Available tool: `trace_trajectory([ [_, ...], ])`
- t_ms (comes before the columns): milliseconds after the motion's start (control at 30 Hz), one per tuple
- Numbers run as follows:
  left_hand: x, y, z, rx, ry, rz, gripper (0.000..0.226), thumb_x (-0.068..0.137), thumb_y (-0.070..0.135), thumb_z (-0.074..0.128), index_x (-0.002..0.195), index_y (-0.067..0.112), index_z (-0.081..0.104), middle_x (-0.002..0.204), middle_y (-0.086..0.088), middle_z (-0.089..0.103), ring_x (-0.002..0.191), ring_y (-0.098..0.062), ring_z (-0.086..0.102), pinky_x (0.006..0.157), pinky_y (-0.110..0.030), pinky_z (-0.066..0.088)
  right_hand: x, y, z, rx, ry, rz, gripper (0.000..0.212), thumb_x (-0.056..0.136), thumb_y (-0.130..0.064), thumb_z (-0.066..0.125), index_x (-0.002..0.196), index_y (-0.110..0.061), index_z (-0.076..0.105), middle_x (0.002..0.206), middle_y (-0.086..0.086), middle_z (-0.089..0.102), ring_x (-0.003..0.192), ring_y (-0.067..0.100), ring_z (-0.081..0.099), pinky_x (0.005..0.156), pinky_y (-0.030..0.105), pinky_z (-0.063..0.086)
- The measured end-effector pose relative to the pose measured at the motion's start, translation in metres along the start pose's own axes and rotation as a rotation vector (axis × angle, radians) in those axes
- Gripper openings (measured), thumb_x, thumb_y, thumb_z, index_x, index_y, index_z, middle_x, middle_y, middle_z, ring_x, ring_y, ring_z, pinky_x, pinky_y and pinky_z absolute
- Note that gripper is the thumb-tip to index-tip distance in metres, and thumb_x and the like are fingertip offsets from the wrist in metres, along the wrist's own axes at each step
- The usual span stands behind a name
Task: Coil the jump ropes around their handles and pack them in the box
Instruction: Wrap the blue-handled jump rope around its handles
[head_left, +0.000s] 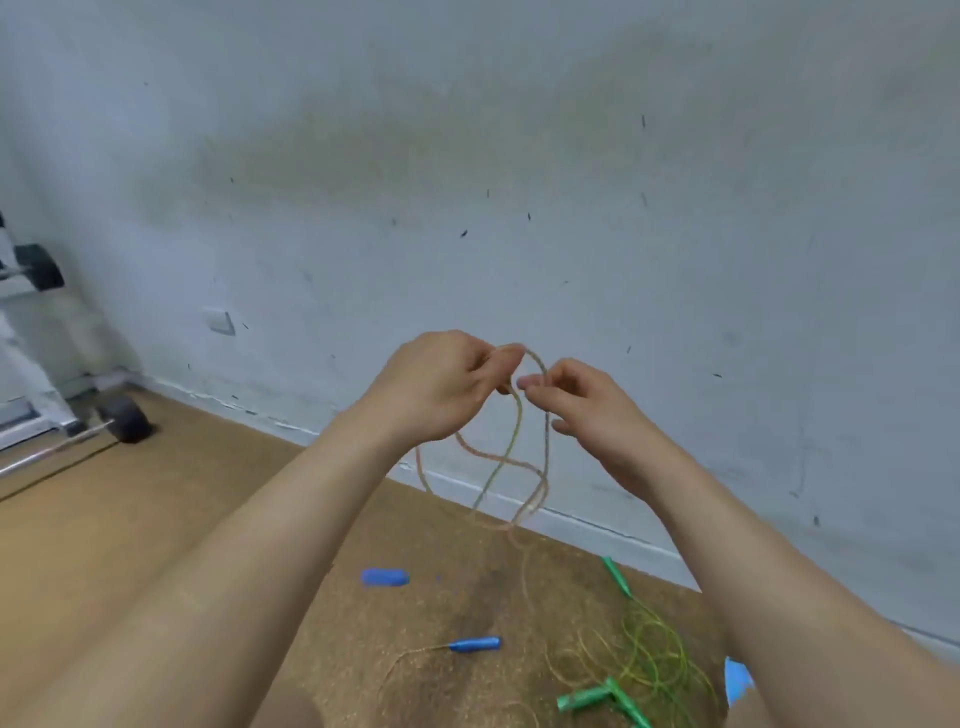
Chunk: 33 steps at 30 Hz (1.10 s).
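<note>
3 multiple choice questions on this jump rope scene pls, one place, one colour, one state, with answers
1. Where does the green rope lie? A on the floor B in a box C on the wall
2. What colour is the handle at the tan rope's floor end? A red B blue C black
3. How is the raised rope held? A pinched by both hands B hung from a hook C not held

Answers: 1 A, its loops sprawl on the floor; 2 B, it is plainly blue; 3 A, the left hand and right hand both pinch it.
</note>
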<state>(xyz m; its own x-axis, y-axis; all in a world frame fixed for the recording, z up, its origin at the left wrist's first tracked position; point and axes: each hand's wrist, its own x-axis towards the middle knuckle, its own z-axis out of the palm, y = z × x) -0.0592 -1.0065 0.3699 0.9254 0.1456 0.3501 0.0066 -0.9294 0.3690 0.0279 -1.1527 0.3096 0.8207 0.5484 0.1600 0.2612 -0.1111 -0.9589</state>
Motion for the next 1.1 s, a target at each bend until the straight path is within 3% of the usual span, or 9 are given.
trace_trajectory([
  [67, -0.002, -0.01, -0.009, 0.057, 0.055, 0.025, 0.045, 0.098, 0.046, 0.038, 0.079, 0.019, 0.069, 0.059, 0.007, 0.058, 0.066, -0.016, 0.059, 0.064, -0.032, 0.045, 0.0, -0.003, 0.019, 0.126, 0.002, 0.081, 0.015, 0.092, -0.016, 0.058, 0.079, -0.013, 0.052, 0.095, 0.013, 0.072, 0.084, 0.022, 0.071, 0.074, 0.036, 0.053],
  [200, -0.005, -0.042, -0.011, -0.536, -0.128, -0.194, 0.015, 0.089, 0.025, 0.062, 0.082, 0.012, 0.068, 0.056, 0.002, 0.055, 0.047, -0.016, 0.051, 0.052, -0.029, 0.047, 0.005, 0.007, 0.023, 0.209, 0.13, 0.243, 0.012, 0.089, -0.01, 0.052, 0.078, -0.012, 0.056, 0.063, 0.007, 0.058, 0.042, 0.016, 0.05, 0.048, 0.024, 0.034],
  [400, 0.003, -0.093, 0.04, -0.18, 0.108, -0.277, 0.012, 0.08, 0.02, 0.06, 0.082, 0.028, 0.07, 0.057, 0.009, 0.056, 0.052, -0.012, 0.053, 0.054, -0.023, 0.04, 0.021, 0.025, -0.007, 0.75, 0.444, 0.186, 0.019, 0.087, -0.007, 0.052, 0.072, -0.017, 0.047, 0.049, -0.007, 0.022, 0.037, 0.009, 0.017, 0.037, 0.021, 0.014],
  [500, 0.002, -0.114, 0.062, -0.945, 0.164, -0.552, 0.026, 0.092, 0.035, 0.058, 0.1, 0.014, 0.07, 0.067, 0.006, 0.06, 0.062, -0.014, 0.06, 0.065, -0.028, 0.046, 0.031, 0.033, -0.02, 0.932, 0.345, 0.226, 0.025, 0.09, -0.014, 0.051, 0.068, -0.022, 0.042, 0.05, -0.008, 0.02, 0.037, 0.008, 0.019, 0.04, 0.02, 0.014],
  [633, 0.001, -0.094, 0.089, -1.261, -0.284, -0.434, 0.051, 0.098, 0.052, 0.033, 0.121, 0.018, 0.062, 0.108, -0.004, 0.071, 0.106, -0.02, 0.066, 0.095, -0.038, 0.045, 0.045, 0.039, -0.007, 0.841, 0.125, 0.256, 0.023, 0.091, -0.019, 0.048, 0.069, -0.021, 0.042, 0.054, -0.006, 0.025, 0.04, 0.008, 0.025, 0.041, 0.02, 0.016],
  [767, 0.0, -0.063, 0.104, -1.006, -0.612, -0.136, 0.03, 0.095, 0.035, 0.054, 0.112, 0.013, 0.066, 0.064, 0.005, 0.056, 0.061, -0.014, 0.054, 0.068, -0.026, 0.044, 0.05, 0.036, 0.007, 0.76, 0.105, 0.222, 0.015, 0.089, -0.016, 0.048, 0.075, -0.013, 0.051, 0.062, 0.0, 0.039, 0.046, 0.013, 0.037, 0.043, 0.022, 0.026],
  [867, 0.01, -0.062, 0.098, -1.182, -0.387, -0.212, 0.028, 0.097, 0.03, 0.051, 0.078, 0.014, 0.065, 0.052, 0.007, 0.028, 0.046, -0.008, 0.025, 0.044, -0.019, 0.031, 0.048, 0.045, 0.006, 0.731, 0.101, 0.241, 0.028, 0.092, -0.034, 0.057, 0.092, -0.007, 0.062, 0.083, 0.006, 0.061, 0.071, 0.017, 0.064, 0.063, 0.027, 0.051],
  [967, 0.025, -0.064, 0.081, -1.623, -0.09, -0.316, 0.036, 0.101, 0.035, 0.041, 0.071, 0.017, 0.05, 0.05, 0.008, 0.018, 0.041, -0.006, 0.014, 0.035, -0.017, 0.015, 0.035, 0.067, 0.029, 0.4, -0.398, 0.317, 0.072, 0.081, -0.068, 0.05, 0.123, -0.011, 0.058, 0.119, 0.0, 0.067, 0.114, 0.013, 0.062, 0.099, 0.043, 0.044],
  [1100, 0.037, -0.094, 0.057, -1.906, 0.345, -0.407, 0.036, 0.102, 0.037, 0.038, 0.072, 0.017, 0.045, 0.047, 0.008, 0.018, 0.036, -0.005, 0.014, 0.032, -0.017, 0.014, 0.014, 0.093, 0.064, -0.268, -0.825, 0.252, 0.016, 0.093, -0.032, 0.06, 0.089, -0.017, 0.063, 0.086, 0.003, 0.072, 0.079, 0.007, 0.066, 0.073, 0.032, 0.039],
])
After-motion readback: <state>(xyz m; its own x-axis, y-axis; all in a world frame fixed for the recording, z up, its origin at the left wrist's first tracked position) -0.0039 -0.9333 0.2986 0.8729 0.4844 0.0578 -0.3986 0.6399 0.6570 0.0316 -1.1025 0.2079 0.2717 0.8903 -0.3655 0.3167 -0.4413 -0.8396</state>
